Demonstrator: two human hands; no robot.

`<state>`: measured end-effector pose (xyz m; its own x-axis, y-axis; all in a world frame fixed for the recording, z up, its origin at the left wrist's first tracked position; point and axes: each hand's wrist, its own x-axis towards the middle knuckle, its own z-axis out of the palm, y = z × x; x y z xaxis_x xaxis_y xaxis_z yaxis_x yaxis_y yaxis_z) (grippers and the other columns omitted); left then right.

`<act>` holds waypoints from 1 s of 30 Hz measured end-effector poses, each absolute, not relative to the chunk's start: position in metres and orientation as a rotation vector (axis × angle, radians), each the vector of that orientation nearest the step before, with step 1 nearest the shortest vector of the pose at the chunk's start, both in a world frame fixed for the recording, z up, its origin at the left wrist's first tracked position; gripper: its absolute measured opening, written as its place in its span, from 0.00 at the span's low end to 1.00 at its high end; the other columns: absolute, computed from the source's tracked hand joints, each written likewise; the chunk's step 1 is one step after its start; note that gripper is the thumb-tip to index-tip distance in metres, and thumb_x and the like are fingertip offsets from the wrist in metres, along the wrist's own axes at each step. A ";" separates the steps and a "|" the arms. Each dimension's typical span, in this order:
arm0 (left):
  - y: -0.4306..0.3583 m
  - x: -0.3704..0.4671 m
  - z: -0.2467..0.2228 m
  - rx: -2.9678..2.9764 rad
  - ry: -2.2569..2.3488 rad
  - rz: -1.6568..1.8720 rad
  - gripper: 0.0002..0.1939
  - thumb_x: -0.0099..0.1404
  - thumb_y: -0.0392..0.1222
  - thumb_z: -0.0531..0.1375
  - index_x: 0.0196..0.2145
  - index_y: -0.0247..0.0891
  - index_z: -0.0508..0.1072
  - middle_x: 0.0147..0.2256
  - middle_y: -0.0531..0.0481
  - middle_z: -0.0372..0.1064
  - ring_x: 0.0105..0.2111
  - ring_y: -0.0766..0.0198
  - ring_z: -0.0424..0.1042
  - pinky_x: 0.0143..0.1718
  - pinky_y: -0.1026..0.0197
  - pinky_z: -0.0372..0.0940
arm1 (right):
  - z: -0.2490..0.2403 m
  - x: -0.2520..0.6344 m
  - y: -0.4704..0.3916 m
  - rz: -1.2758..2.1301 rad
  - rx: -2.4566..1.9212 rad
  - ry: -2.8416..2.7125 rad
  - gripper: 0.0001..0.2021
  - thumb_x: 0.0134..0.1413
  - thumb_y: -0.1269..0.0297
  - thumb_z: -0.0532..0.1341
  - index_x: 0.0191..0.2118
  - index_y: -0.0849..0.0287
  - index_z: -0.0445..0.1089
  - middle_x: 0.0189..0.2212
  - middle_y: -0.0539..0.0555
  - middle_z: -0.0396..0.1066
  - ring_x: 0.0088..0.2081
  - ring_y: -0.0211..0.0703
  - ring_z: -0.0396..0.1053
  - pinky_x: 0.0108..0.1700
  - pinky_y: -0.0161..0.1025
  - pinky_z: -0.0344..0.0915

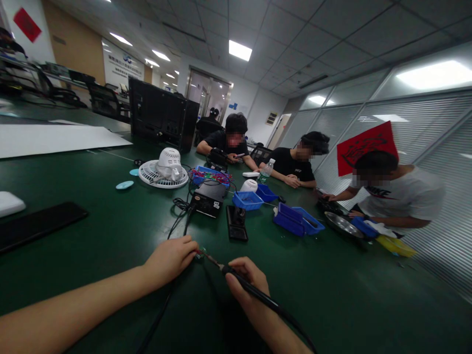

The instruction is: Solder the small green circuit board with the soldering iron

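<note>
My right hand (250, 282) grips the black handle of a soldering iron (236, 277), whose metal tip points up and left. That tip is at a small green circuit board (200, 253) with reddish wires, low over the green table (121, 226). The fingers of my left hand (177, 258) are pinched together at the board's left side, on the wires; the exact grip is too small to make out. Beyond my hands stand a dark soldering station (208, 199) with black cables and a black iron stand (237, 223).
A white fan part (164, 169) lies back left, near a black monitor (160, 110). Blue trays (248, 200) and a water bottle (267, 169) stand beyond the iron stand. A steel dish (342, 224) is at the right. Three people sit across the table. A cable runs beneath my left hand.
</note>
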<state>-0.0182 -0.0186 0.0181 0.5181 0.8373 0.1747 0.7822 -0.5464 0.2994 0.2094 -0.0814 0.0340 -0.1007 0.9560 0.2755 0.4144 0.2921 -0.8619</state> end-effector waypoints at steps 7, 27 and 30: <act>-0.017 -0.018 0.015 2.552 1.399 0.474 0.11 0.67 0.39 0.51 0.39 0.44 0.72 0.36 0.52 0.69 0.36 0.63 0.71 0.36 0.64 0.63 | 0.026 0.216 -0.077 0.827 -1.291 -1.552 0.08 0.48 0.60 0.65 0.30 0.59 0.69 0.21 0.49 0.70 0.22 0.39 0.66 0.24 0.32 0.62; -0.018 -0.017 0.019 2.574 1.444 0.454 0.11 0.68 0.39 0.49 0.38 0.43 0.71 0.36 0.51 0.68 0.35 0.63 0.70 0.34 0.64 0.61 | 0.030 0.205 -0.076 0.771 -1.213 -1.358 0.14 0.54 0.54 0.62 0.31 0.61 0.72 0.21 0.49 0.68 0.23 0.38 0.64 0.26 0.34 0.61; -0.017 -0.016 0.017 2.580 1.442 0.454 0.11 0.68 0.40 0.49 0.39 0.43 0.71 0.36 0.51 0.68 0.35 0.63 0.70 0.34 0.64 0.61 | 0.030 0.204 -0.077 0.723 -1.224 -1.428 0.13 0.54 0.54 0.61 0.31 0.61 0.71 0.22 0.49 0.69 0.24 0.39 0.65 0.28 0.34 0.62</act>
<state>-0.0162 -0.0171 0.0173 0.4918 0.8503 0.1874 0.8045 -0.5261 0.2757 0.2037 -0.0766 0.0304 0.0982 0.9395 0.3282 0.2918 0.2881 -0.9121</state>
